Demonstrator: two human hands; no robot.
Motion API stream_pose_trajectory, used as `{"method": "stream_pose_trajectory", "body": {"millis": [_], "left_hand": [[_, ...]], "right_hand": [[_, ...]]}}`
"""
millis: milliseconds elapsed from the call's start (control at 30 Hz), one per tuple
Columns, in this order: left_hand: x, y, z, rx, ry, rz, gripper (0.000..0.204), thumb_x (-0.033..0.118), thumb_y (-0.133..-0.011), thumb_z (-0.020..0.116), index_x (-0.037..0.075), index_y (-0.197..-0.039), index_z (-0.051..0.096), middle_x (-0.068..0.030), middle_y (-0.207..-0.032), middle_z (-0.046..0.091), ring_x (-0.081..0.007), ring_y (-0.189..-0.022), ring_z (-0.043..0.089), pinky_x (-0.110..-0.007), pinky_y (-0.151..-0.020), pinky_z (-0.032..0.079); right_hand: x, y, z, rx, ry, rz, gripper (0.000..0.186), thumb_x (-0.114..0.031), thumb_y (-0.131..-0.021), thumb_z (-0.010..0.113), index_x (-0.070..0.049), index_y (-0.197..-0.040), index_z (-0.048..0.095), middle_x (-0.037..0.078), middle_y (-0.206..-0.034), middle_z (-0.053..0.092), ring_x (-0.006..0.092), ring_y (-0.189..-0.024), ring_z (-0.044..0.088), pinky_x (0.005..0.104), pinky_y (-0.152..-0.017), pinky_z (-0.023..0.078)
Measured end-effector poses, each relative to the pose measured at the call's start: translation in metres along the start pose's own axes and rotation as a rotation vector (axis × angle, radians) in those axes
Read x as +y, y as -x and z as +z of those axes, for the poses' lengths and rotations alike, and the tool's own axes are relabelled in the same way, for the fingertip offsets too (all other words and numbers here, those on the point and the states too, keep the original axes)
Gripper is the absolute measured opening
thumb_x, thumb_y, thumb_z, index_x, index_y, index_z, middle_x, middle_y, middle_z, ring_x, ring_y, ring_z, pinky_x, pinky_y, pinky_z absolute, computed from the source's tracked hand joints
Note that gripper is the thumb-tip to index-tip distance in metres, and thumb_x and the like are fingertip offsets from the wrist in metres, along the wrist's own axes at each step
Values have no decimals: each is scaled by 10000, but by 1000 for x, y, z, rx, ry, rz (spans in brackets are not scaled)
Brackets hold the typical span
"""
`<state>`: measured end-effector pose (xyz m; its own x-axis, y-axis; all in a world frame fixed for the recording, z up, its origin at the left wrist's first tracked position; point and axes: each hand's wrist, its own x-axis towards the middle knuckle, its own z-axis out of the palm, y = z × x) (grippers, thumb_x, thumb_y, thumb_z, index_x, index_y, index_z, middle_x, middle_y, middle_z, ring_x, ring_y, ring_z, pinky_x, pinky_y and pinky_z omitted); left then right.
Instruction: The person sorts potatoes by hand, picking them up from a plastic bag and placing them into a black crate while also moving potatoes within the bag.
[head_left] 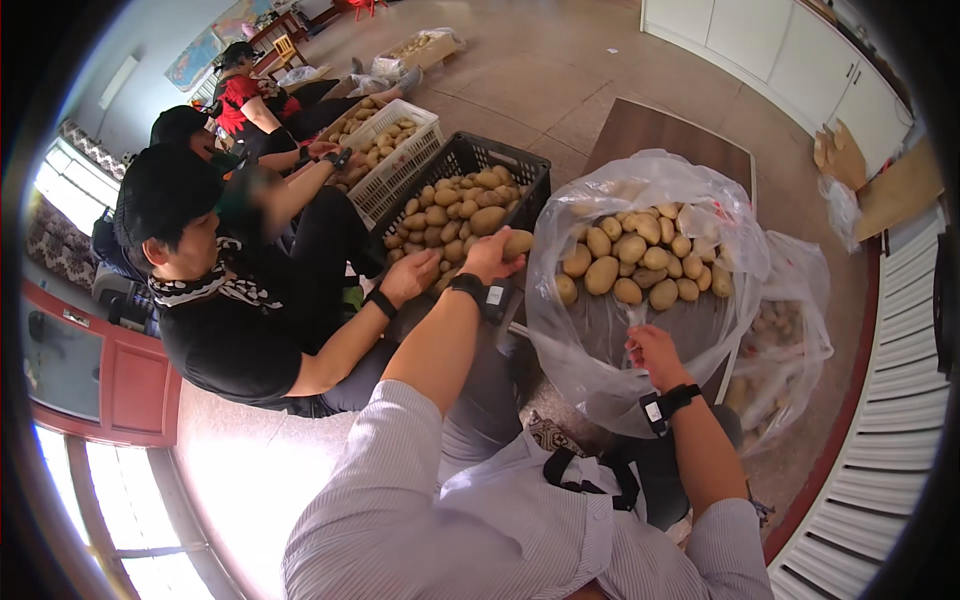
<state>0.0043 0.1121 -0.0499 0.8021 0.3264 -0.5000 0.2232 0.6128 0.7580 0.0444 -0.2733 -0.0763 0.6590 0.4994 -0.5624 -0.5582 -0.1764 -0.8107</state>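
The left hand (pixel 490 260) has its grip around one potato (pixel 518 243), between the black crate (pixel 537 188) on the left and the clear bag (pixel 560 345) on the brown counter (pixel 680 140); the right hand (pixel 655 358) pinches the bag's near side.

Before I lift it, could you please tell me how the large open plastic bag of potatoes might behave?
The bag will probably flop, its thin film being crumpled. It's likely heavy with heaped potatoes, which look rounded and may roll.

txt/nos.: none legible | R wrist label (pixel 654 411): too sm. | wall map (pixel 203 55): ditto
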Motion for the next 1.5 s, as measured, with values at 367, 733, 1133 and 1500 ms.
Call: {"method": "stream_pose_trajectory", "body": {"millis": [367,733,1133,1500], "left_hand": [[7,-3,-21,462,99,49,372,284,-955,544,-16,-1175,526,-187,-1092,590,-332,-891,605,-424,-621,593],[21,-26,-83,470,-1842,142,323,301,-866,605,45,-1045,691,-169,-1034,696,-311,-995,669,-412,-775,547],[19,-12,5,452,51,97,219,92,-937,488,-31,-1116,457,-140,-968,502,-323,-838,605,-458,-695,582],[14,14,40,383,66,157,221,133,-938,484,-16,-1101,489,-136,-1004,511,-273,-787,612,-406,-624,584]], "right_hand": [[18,-6,-12,66,140,2,241,-270,-891,614,-40,-965,624,28,-802,622,105,-586,544,257,-515,442],[26,-23,-14,153,442,-186,320,-273,-886,615,8,-1037,634,113,-804,667,198,-671,646,336,-619,508],[-7,-23,18,98,856,-459,272,-223,-852,608,-19,-1033,614,183,-976,650,380,-948,616,431,-805,491],[-45,-44,100,1,1182,-718,424,-147,-820,598,-47,-1223,510,133,-1267,537,362,-1009,610,468,-847,501]]}}
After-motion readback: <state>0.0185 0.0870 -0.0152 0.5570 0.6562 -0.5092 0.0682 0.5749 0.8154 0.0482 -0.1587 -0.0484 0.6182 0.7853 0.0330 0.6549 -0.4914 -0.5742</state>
